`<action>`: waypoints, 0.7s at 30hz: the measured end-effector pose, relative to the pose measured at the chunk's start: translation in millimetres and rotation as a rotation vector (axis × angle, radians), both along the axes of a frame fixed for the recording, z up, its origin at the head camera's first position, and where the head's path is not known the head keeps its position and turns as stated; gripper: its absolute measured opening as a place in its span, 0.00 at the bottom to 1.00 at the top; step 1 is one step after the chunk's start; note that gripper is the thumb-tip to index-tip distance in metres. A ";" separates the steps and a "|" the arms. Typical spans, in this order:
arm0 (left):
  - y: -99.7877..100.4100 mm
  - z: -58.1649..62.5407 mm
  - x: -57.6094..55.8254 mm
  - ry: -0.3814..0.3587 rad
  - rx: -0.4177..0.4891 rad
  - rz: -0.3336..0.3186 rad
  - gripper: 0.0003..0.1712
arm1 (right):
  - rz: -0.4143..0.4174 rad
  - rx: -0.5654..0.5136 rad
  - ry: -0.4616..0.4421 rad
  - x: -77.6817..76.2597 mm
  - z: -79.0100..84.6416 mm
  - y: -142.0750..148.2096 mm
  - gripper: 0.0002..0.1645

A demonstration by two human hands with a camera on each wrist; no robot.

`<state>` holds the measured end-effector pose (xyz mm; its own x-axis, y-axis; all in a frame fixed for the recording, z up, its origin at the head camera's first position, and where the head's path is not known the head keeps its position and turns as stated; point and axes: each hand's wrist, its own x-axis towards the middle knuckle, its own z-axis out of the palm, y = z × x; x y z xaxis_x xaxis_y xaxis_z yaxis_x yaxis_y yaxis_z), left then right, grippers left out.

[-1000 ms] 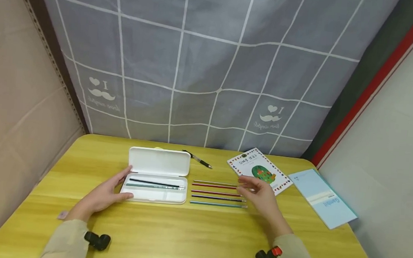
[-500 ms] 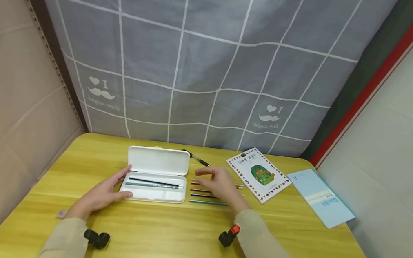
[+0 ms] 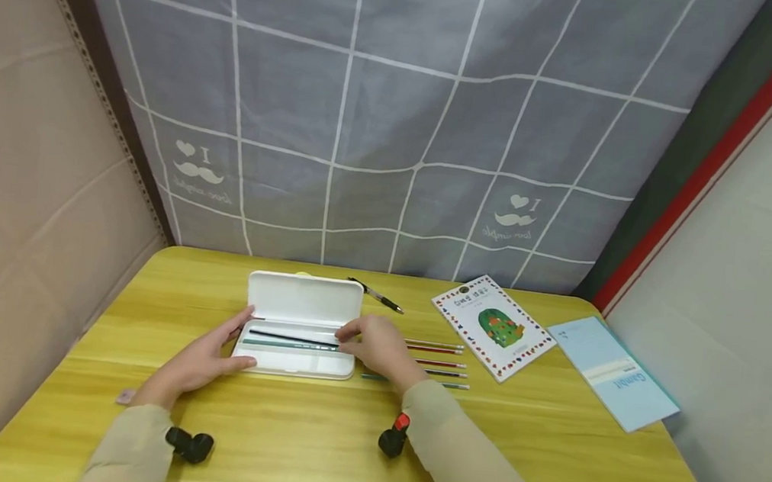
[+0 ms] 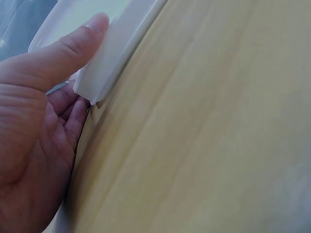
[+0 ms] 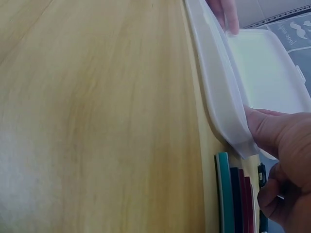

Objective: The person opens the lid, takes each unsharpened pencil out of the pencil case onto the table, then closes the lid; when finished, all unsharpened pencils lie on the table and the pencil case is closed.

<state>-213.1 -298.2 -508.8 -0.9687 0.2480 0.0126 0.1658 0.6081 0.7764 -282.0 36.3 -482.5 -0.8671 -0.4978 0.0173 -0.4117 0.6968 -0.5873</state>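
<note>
An open white pencil case lies on the table. Inside it are a dark pencil and a grey-green pencil, side by side. My left hand holds the case's left end. In the left wrist view its thumb lies over the rim, with fingers lower along the side. My right hand reaches over the case's right end, its thumb and forefinger at the pencils' right ends. Those ends are hidden, so a grip on either pencil cannot be told. In the right wrist view the thumb meets the case wall.
Right of the case several pencils lie in a row, partly under my right hand. A black pen lies behind them. A picture-covered booklet and a light blue notebook lie at the right. A grey checked cloth hangs behind the table.
My right hand has moved left from the right ends of the loose pencils, across them, to the case. The left hand keeps its hold on the case.
</note>
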 end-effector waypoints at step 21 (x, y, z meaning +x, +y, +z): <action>1.9 -1.5 -1.5 -0.023 0.010 0.016 0.57 | 0.044 0.103 0.110 -0.3 -2.7 -13.8 0.07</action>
<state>-214.6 -296.3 -510.3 -0.9727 0.2321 -0.0075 0.1377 0.6024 0.7863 -282.3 22.6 -485.2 -0.8400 -0.5394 0.0580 -0.5014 0.7311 -0.4628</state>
